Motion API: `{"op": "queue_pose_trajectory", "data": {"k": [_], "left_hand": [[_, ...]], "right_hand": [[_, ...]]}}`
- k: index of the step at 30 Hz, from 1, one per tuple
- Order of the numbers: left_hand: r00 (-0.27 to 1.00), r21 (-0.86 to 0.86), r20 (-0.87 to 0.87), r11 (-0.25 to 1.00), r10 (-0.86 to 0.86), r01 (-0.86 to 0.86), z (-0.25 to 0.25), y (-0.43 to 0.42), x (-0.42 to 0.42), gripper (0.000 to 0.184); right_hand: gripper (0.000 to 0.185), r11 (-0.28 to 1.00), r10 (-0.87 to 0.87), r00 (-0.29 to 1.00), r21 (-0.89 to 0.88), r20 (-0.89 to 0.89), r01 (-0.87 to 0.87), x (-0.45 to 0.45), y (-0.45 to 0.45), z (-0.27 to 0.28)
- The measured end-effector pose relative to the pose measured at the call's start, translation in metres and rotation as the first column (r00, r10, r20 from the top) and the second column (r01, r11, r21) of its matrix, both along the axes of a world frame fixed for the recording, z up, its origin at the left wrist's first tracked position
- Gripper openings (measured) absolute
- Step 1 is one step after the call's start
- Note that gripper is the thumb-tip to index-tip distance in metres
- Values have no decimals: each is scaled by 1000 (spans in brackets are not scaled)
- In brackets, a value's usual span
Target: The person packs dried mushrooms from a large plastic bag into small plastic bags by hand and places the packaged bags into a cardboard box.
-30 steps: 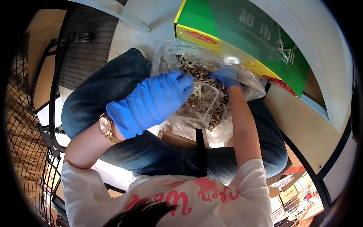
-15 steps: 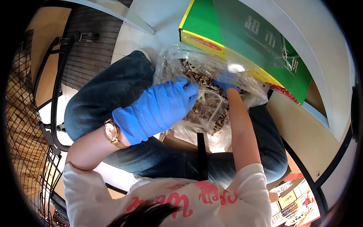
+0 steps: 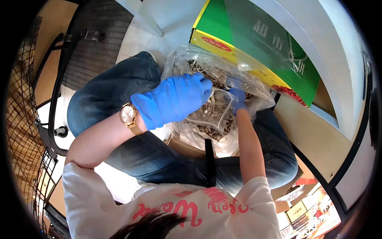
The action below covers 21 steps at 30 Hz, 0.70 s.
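My left hand [image 3: 175, 97], in a blue glove with a gold watch [image 3: 128, 114] at the wrist, is closed on the edge of a clear zip bag [image 3: 217, 111]. The zip bag holds some dried pieces and lies over a large clear plastic bag [image 3: 179, 57]. Thin, brown, shrivelled dried pieces [image 3: 209, 131], perhaps dried mushrooms, fill the large bag. My right hand [image 3: 237, 95], also gloved in blue, reaches into the large bag beside the zip bag's mouth. Plastic film and the dried pieces hide its fingers.
Beyond the large bag stands a green and yellow box [image 3: 215, 24], partly behind a clear panel. A cardboard box [image 3: 185, 147] shows under the bag, between my legs. A black wire basket [image 3: 24, 119] is at the left, a pale counter panel [image 3: 318, 135] at the right.
My left hand has shifted slightly right and away from me with the zip bag. The right hand has moved a little lower, closer to the zip bag. The view has shifted slightly.
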<state>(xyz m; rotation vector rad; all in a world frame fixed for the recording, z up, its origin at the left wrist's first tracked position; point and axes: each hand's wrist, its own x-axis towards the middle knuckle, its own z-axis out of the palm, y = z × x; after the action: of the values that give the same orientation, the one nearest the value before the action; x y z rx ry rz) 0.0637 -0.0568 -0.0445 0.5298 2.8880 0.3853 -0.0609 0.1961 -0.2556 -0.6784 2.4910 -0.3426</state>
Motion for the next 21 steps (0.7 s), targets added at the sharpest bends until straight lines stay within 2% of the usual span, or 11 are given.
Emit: {"op": "queue_pose_trajectory", "data": {"k": [1,3,4,7,9,10,11,15,17,19,21], "left_hand": [[1000,45,-15,999,-3,3,-3,-1,0,30],[1000,30,25,999,-12,11,2,-1,-4,30],[997,12,68,999,-38,37,3,-2,-5,29],[997,67,-83,998,9,-3,-6,-2,-2,29],[988,65,-141,997,57,-48,-9,-1,-3,27],[980,84,-179,994,88,-74,-9,-1,-4,27],[969,106,-216,990,119,-98,-8,-2,-5,26],[963,257,-141,948,228,-187,-22,-1,-8,26],[976,207,-134,968,173,-143,-26,-1,-8,29],[981,144,-127,981,149,-130,-22,1,-6,30],[986,79,-116,991,118,-110,-17,3,-5,31]], "right_hand": [[40,999,-45,998,2,54,45,5,6,-3],[46,926,-28,975,-373,-221,-58,21,34,-42],[46,927,-16,974,-369,-225,-70,25,39,-43],[47,936,-75,986,-351,-150,18,36,36,-30],[45,871,-266,957,-454,-113,189,40,31,-19],[46,776,-355,929,-521,105,356,39,32,-24],[46,776,-357,929,-521,101,355,40,36,-23],[45,735,-467,865,-464,183,495,49,29,42],[44,623,-558,776,-469,295,626,53,31,55],[43,663,-544,812,-486,210,570,64,17,104],[42,421,-618,655,-520,435,743,72,15,129]]}}
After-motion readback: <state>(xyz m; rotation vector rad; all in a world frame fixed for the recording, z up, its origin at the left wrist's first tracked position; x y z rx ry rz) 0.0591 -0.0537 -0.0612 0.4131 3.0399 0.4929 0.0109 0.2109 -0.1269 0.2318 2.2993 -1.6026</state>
